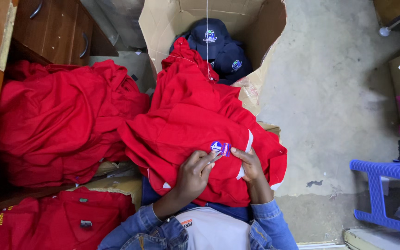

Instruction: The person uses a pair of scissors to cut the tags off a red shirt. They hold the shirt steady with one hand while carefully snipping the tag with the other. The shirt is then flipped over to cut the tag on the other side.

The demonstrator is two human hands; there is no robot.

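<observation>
1. The concrete floor [329, 92] fills the right side of the view, grey and stained, with a small dark patch near the person's right elbow.
2. A heap of red garments [56, 125] lies on the left, piled loosely beside a dark wooden cabinet [59, 30] with curved handles.
3. An open cardboard box [163, 23] stands at the top centre, its flaps spread wide; one end of the red shirt drapes over its front edge.
4. The red shirt [190, 115] stretches from the box down onto the person's lap, where both hands work on it. It has white trim near the right hand.
5. More folded red shirts [61, 217] lie at the lower left, beside the person's left sleeve.
6. A blue plastic stool [385, 194] stands on the floor at the right edge, well apart from the hands.
7. Dark blue caps [216, 46] with round badges sit inside the box, behind the shirt.
8. The left hand [193, 173] rests on the shirt, fingers curled, its fingertips pinching the cloth just below the badge.
9. The right hand [251, 164] lies on the shirt with fingers bent, pressing the fabric just beside the badge.
10. A small blue, white and red badge [219, 148] sits on the shirt's chest, between the two hands' fingertips.
11. A thin white thread [207, 37] runs upward from the shirt across the box.
</observation>
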